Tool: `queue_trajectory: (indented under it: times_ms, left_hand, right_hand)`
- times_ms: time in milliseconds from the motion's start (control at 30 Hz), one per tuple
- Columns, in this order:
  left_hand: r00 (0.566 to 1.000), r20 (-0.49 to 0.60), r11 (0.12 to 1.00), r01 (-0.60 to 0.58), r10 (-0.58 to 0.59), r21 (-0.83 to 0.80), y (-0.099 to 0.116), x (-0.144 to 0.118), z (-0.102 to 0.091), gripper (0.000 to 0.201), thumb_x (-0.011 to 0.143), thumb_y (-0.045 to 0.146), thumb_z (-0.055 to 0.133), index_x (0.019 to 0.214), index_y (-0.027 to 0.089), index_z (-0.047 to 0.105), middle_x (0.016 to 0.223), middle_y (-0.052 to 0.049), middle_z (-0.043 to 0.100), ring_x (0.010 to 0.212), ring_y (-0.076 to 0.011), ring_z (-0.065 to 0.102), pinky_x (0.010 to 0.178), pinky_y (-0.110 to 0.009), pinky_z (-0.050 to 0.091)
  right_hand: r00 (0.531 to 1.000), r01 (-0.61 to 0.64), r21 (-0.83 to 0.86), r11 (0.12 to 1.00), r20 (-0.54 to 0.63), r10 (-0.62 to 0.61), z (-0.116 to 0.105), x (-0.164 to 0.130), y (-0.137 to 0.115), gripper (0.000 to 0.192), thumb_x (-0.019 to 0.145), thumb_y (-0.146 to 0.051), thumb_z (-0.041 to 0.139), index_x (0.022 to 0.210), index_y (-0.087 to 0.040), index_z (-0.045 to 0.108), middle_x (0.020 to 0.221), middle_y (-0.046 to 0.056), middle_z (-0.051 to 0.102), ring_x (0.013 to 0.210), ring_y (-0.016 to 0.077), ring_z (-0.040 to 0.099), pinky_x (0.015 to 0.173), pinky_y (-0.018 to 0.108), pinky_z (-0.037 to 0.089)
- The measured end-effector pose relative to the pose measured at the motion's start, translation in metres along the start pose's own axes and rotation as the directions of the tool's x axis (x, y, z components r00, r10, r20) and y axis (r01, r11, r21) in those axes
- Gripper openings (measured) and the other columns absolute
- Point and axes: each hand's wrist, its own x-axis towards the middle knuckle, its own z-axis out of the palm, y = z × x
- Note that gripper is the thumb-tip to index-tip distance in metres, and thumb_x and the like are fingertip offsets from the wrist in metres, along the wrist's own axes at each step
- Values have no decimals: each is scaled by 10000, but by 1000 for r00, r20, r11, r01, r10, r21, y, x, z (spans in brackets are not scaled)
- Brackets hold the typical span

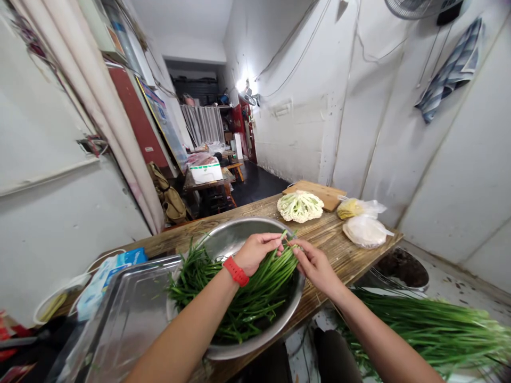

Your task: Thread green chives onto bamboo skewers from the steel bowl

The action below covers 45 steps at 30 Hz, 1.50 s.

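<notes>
over the wide steel bowl [239,340] of cut greens on the wooden table [343,250], your left hand [255,252] and right hand [315,266] pinch one chive stalk [288,243] between them; it looks light, limp, easily bruised, so grip near its firmer base.

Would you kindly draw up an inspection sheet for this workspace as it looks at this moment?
Surface: worn wooden table.
Job's things: green stalks piled in a steel bowl.
Clutter: cauliflower, cutting board, two plastic bags, metal tray, tissue pack.
Grippers: left hand and right hand pinch one stalk above the bowl.
Cables: wires along the white wall.
Surroundings: more stalks lower right; hanging towel.
</notes>
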Motion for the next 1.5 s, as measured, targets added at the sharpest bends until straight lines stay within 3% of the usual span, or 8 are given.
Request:
queue_trajectory:
  times_ms: [133, 433, 633, 900, 1100, 1300, 1400, 1500]
  left_hand:
    - [998, 18, 991, 66, -64, -116, -2, 0, -2, 296, 677, 326, 656, 866, 99, 653, 806, -74, 611, 617, -87, 500, 604, -227, 399]
    - [998, 13, 992, 62, -61, -113, -2, 1, -1, 283, 649, 313, 683, 811, 83, 655, 738, -63, 621, 647, -104, 523, 701, -268, 409]
    - [984, 97, 963, 168, -150, -212, 0, -1, -1, 274, 648, 296, 690, 818, 86, 640, 742, -60, 605, 642, -100, 528, 630, -238, 413]
    - [990, 72, 965, 137, -124, -223, -1, -3, 2, 272, 650, 286, 691, 825, 84, 642, 748, -60, 604, 649, -97, 525, 646, -241, 406]
    - [988, 133, 990, 95, -81, -102, -3, -2, -1, 228, 682, 292, 656, 755, 77, 659, 727, -66, 611, 618, -90, 506, 659, -242, 395]
    - [981, 133, 988, 146, -138, -52, -4, -2, 0, 261, 616, 310, 696, 747, 86, 671, 684, -62, 618, 563, -88, 491, 614, -242, 388]
    - [984, 136, 990, 106, -118, 94, -2, -4, 4, 248, 630, 329, 671, 681, 86, 669, 650, -61, 616, 532, -86, 473, 575, -233, 382]
    - [979, 170, 951, 55, -111, 303, 2, -7, 6, 248, 657, 349, 633, 647, 104, 672, 624, -41, 615, 534, -91, 473, 564, -223, 386]
  right_hand:
    - [1000, -20, 1, 1000, 14, 20, -1, -2, -1, 335, 848, -398, 413, 1067, -163, 507, 585, -30, 412, 406, 52, 309, 385, 182, 247]
    - [998, -33, -31, 999, 58, 35, -3, -6, -7, 360, 841, -410, 418, 1094, -179, 530, 620, -9, 475, 422, 58, 306, 402, 183, 264]
    - [999, 32, -71, 997, 36, -30, -4, -6, -7, 355, 836, -401, 431, 1080, -181, 564, 770, 37, 572, 537, 91, 437, 466, 186, 347]
    - [999, 2, -37, 999, 38, 0, -3, -9, -9, 364, 837, -409, 425, 1103, -192, 546, 772, 28, 567, 464, 68, 363, 425, 185, 306]
    - [998, -53, 36, 998, 43, 51, -2, -13, -4, 347, 829, -409, 446, 1080, -185, 531, 698, 5, 506, 439, 51, 306, 401, 178, 258]
    - [997, -64, 45, 997, 36, 62, 0, -14, -1, 301, 837, -428, 426, 980, -174, 500, 593, -33, 437, 426, 50, 305, 392, 167, 251]
    - [998, -64, -31, 997, 4, 65, 2, -13, -1, 347, 841, -413, 430, 1108, -191, 433, 508, -68, 361, 405, 62, 325, 389, 165, 271]
    - [999, -31, -87, 996, 29, 34, 2, -13, -1, 371, 853, -392, 414, 1171, -201, 423, 544, -52, 404, 419, 66, 351, 408, 175, 308]
